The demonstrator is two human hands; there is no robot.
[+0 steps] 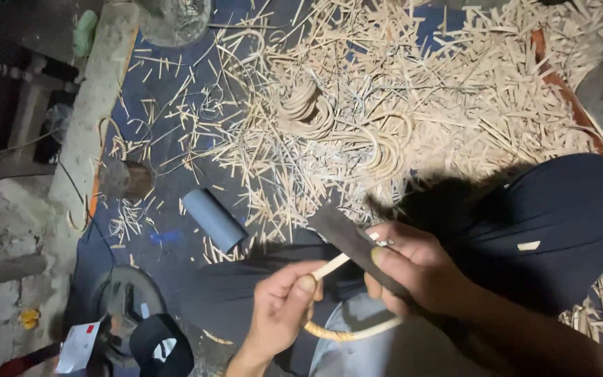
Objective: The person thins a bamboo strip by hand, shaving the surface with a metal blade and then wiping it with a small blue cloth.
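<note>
My left hand [282, 313] pinches a pale cane strip [331, 266] near its cut end; the strip curves down under my hands into a loop [357, 333]. My right hand [420, 265] grips a dark flat blade [336, 230], its edge resting against the tip of the cane strip. Both hands hover above my lap, my dark-trousered knee [567, 216] to the right.
A thick litter of cut cane slivers [399, 91] and coiled cane loops [308, 108] covers the blue mat [169, 241] ahead. A grey-blue cylinder [212, 219] lies on the mat. A concrete ledge [92, 105] runs along the left; a round black object [130, 300] sits lower left.
</note>
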